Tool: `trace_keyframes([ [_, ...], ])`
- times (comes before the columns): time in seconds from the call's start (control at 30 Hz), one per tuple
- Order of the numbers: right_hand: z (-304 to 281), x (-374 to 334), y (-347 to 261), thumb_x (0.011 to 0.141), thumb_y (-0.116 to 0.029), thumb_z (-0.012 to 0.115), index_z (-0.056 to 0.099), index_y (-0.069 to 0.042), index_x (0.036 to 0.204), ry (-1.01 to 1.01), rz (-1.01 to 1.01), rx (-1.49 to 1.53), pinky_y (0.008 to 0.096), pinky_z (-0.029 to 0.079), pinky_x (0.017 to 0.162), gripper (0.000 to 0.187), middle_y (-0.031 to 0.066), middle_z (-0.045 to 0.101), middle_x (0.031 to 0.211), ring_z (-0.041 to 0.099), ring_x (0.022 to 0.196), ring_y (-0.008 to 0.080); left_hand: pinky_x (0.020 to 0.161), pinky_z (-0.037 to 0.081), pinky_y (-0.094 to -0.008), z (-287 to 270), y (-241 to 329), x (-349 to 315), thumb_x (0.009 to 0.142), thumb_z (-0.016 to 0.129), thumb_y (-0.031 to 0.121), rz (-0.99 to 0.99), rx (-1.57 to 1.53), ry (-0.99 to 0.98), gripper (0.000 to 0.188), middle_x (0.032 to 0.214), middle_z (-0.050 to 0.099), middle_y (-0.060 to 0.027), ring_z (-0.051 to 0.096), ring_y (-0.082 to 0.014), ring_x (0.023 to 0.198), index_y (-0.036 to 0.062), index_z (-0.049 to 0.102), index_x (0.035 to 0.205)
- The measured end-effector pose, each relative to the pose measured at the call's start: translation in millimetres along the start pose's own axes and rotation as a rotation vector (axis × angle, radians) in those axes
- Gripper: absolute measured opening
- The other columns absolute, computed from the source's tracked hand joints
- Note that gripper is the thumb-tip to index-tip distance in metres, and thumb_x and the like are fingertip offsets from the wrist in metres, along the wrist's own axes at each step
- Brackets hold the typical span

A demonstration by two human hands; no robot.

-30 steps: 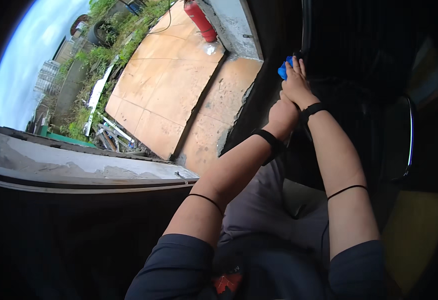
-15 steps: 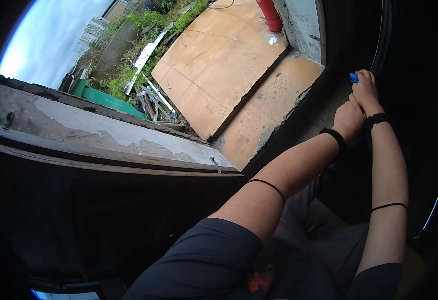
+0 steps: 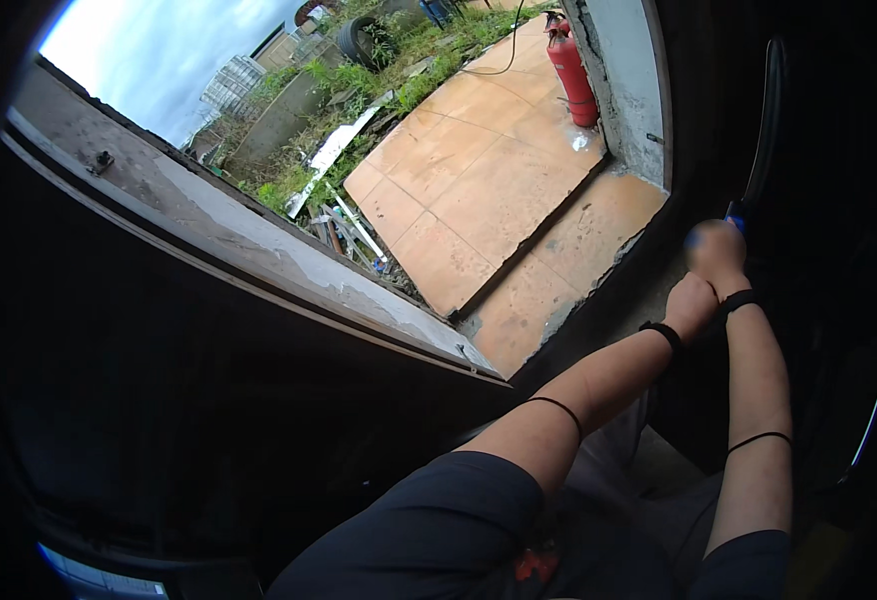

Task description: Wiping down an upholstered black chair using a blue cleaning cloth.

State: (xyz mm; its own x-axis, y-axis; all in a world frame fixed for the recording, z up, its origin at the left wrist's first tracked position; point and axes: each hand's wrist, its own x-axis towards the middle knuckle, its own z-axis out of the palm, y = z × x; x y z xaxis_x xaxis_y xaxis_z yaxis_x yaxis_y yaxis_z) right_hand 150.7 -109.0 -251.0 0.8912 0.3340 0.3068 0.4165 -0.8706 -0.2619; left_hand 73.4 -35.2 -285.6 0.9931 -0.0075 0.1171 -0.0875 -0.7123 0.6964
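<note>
My right hand (image 3: 722, 252) is closed round a small blue object (image 3: 735, 213), partly smeared by blur; its kind I cannot make out. A dark, narrow curved strip (image 3: 767, 125) rises from just above the blue part; whether the two are joined I cannot tell. Right below, against the right wrist, my left hand (image 3: 693, 306) is curled into a closed grip, and whatever its fingers hold is hidden. Both arms reach forward and to the right, with dark bands at the wrists and forearms.
A doorway opens onto orange tiled paving (image 3: 479, 170) with a raised broken edge. The red fire extinguisher (image 3: 572, 80) stands by the pale wall (image 3: 629, 90). Beyond are weeds, scrap boards (image 3: 334, 160) and a tyre (image 3: 364, 42). Deep shadow covers the right side.
The view has shifted, so the doorway and both hands sit lower in the picture and more of the extinguisher shows. Both hands stay close together. A blue part now shows above the right hand.
</note>
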Motion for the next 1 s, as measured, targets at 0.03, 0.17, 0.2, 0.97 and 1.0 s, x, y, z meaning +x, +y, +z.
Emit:
trace_keyframes([
  [0.03, -2, -7, -13, 0.085, -0.015, 0.060, 0.070, -0.006, 0.090, 0.042, -0.021, 0.012, 0.0473, 0.033, 0.113, 0.015, 0.0148, 0.071, 0.092, 0.063, 0.099, 0.0299, 0.075, 0.054, -0.0481, -2, -5, -6, 0.093, 0.052, 0.028, -0.017, -0.004, -0.007, 0.035, 0.099, 0.067, -0.0246, 0.067, -0.0410, 0.087, -0.0035, 0.054, 0.110],
  [0.17, 9, -37, 5, 0.082, -0.017, 0.063, 0.071, -0.008, 0.089, 0.084, -0.018, 0.114, 0.0471, 0.036, 0.110, 0.014, 0.0143, 0.070, 0.090, 0.064, 0.094, 0.0297, 0.079, 0.053, -0.0482, 6, 11, -32, 0.094, 0.053, 0.029, -0.095, -0.094, -0.030, 0.041, 0.101, 0.065, -0.0264, 0.065, -0.0413, 0.092, -0.0034, 0.048, 0.119],
  [0.2, 4, -39, 6, 0.081, -0.017, 0.063, 0.071, -0.008, 0.088, 0.098, -0.017, 0.118, 0.0470, 0.036, 0.109, 0.014, 0.0140, 0.070, 0.089, 0.064, 0.093, 0.0296, 0.078, 0.052, -0.0505, 9, 14, -33, 0.093, 0.053, 0.032, -0.117, -0.130, 0.010, 0.040, 0.103, 0.065, -0.0268, 0.064, -0.0433, 0.092, -0.0026, 0.050, 0.115],
  [0.97, 26, 59, 77, 0.088, -0.017, 0.054, 0.070, -0.012, 0.114, 0.071, 0.316, 0.056, 0.0391, 0.024, 0.119, 0.031, 0.0066, 0.056, 0.138, 0.038, 0.139, 0.0276, 0.087, 0.053, -0.0445, 12, 33, 68, 0.094, 0.050, 0.024, -0.085, 0.023, -0.009, 0.057, 0.120, 0.056, -0.0221, 0.058, -0.0367, 0.110, -0.0083, 0.035, 0.139],
  [1.0, 27, 58, 82, 0.089, -0.017, 0.054, 0.069, -0.011, 0.116, 0.077, 0.318, 0.043, 0.0384, 0.024, 0.119, 0.032, 0.0067, 0.056, 0.138, 0.037, 0.139, 0.0278, 0.088, 0.053, -0.0443, 15, 37, 68, 0.094, 0.050, 0.024, -0.096, 0.025, -0.025, 0.061, 0.122, 0.056, -0.0214, 0.058, -0.0361, 0.112, -0.0088, 0.031, 0.142],
])
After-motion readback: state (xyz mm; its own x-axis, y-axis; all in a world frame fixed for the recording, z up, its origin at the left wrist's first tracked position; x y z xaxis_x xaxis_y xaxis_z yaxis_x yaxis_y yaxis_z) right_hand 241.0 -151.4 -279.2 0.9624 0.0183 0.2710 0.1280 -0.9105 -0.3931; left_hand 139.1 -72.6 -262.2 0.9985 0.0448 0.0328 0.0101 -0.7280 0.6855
